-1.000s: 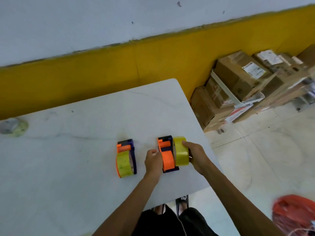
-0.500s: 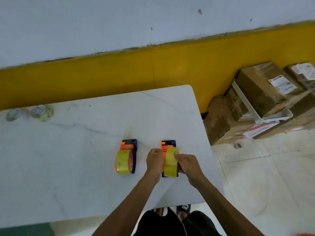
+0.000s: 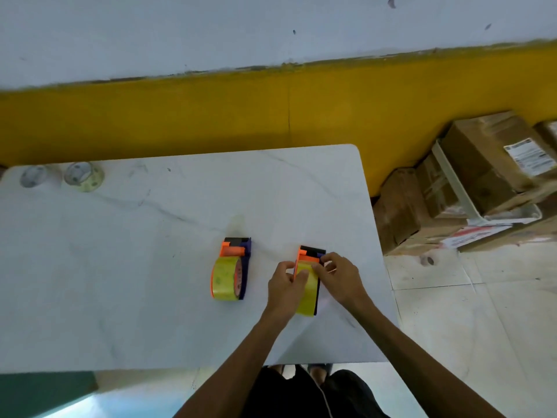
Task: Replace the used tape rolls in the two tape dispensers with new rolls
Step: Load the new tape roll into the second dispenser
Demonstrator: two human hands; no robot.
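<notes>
While my left hand [image 3: 284, 286] gripped the yellow roll [image 3: 306, 292] seated in the right dispenser [image 3: 313, 254] near the table [image 3: 150, 267] edge, my right hand [image 3: 339, 274] pinched its tape end.

The table [image 3: 126, 267] is bare across its left half and along its near edge; a hand can pass there unobstructed. Two used tape rolls [image 3: 61, 176] stand side by side at the far left corner. The left dispenser [image 3: 230, 268] stands near the middle, and the right dispenser [image 3: 309, 279] near the right edge, with a clear lane between them. Stacked cardboard boxes [image 3: 470, 182] crowd the floor beyond the far right corner.
</notes>
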